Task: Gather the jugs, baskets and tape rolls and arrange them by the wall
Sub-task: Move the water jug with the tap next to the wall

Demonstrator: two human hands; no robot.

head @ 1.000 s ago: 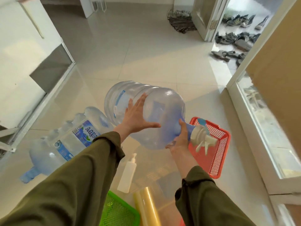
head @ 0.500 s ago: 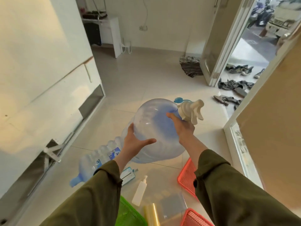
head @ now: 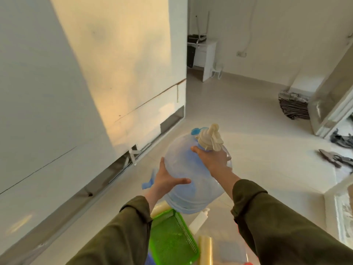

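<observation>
Sleeves of olive-green cloth (head: 118,232) run up from the bottom edge to both hands. Beneath them on the pale tiled floor (head: 248,115) lie a bright green plastic mesh basket (head: 172,240), a yellowish translucent roll of tape (head: 205,249) just beside its right wall, and a white plastic bottle (head: 199,219) partly hidden by the jug.

Held in the air above these is the large translucent blue-tinted plastic water jug (head: 183,173). Its ringed base points toward the person and its neck tilts up and away. A cream-white hand pump (head: 209,138) tops the neck, with a round blue cap (head: 196,131) showing just behind it.

The left hand (head: 166,178) presses flat on the jug's lower side, its grip apart, fingers straight and thumb stretched across the plastic. The right hand (head: 212,157) sits at the shoulder just under the pump, its grip clamped on the neck, thumb on the near side and fingers hidden behind.

Past the left wrist, the blue neck of a second jug (head: 148,183) pokes out at floor level. The white wall (head: 76,92) rises close on the left. Farther off are a white cabinet (head: 206,58), a folded striped cloth (head: 293,106) and dark shoes (head: 336,157) at the right edge.
</observation>
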